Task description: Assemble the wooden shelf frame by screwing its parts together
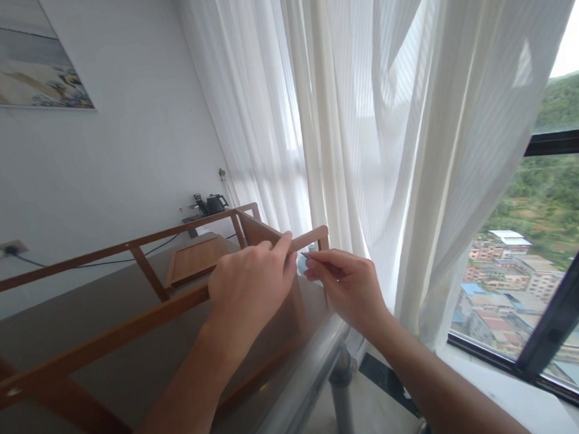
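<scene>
A wooden frame (pixel 129 327) of thin brown rails lies on a dark glass table (pixel 292 402). My left hand (pixel 247 289) is closed over the frame's near rail at its right corner, the forefinger stretched along the top bar. My right hand (pixel 346 282) is pinched shut just right of that corner, holding a small pale blue piece (pixel 302 264) against the wood. What the piece is cannot be made out.
A wooden tray (pixel 196 258) lies on the table behind the frame. A black kettle (pixel 215 203) stands at the far end by the wall. White sheer curtains (pixel 388 137) hang right beside the table. A window (pixel 546 278) lies to the right.
</scene>
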Tool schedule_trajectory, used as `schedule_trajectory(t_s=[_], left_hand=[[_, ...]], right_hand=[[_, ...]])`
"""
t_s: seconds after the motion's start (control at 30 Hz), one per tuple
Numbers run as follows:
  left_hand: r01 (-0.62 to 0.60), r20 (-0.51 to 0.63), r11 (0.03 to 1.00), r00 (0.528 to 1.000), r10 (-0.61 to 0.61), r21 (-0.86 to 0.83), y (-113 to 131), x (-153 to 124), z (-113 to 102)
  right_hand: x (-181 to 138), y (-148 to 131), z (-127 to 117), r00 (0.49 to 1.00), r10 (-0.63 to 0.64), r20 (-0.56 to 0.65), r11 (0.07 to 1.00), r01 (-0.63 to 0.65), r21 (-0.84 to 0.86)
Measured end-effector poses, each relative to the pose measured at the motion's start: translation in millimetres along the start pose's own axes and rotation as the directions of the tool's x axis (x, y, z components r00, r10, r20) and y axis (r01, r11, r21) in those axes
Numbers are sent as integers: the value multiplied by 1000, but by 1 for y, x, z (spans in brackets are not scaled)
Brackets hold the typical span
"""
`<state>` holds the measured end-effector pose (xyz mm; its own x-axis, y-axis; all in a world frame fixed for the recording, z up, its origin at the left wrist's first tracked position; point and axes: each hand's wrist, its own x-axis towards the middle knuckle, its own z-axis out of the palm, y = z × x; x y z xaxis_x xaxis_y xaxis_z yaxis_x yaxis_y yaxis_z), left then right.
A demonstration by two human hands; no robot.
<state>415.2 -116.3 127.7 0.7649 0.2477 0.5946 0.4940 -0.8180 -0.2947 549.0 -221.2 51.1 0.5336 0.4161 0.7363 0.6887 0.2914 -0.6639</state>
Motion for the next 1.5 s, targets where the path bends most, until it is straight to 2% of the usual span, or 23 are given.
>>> schedule_trajectory(t_s=[0.37, 0.7, 1.1, 1.37, 1.5], left_hand=[[-13, -2, 1000, 1000, 13, -28, -1, 0, 0], [-9, -16, 1000, 1000, 9, -1, 0, -1, 0], [0, 24, 997, 1000, 2, -76, -1, 0, -1], [4, 21, 997, 1000, -2, -76, -1, -2, -2], [5, -3, 994, 1000, -5, -110, -2, -2, -1]], right_hand=[[11, -7, 1, 989, -150, 14, 967, 150, -208], [16, -12, 1, 963, -266, 43, 916, 266, -300], [17, -11, -3, 950, -297, 101, 886, 313, -341], [26, -20, -12, 933, -294, 207, 843, 355, -404], [33, -23, -19, 900, -309, 307, 792, 422, -441]])
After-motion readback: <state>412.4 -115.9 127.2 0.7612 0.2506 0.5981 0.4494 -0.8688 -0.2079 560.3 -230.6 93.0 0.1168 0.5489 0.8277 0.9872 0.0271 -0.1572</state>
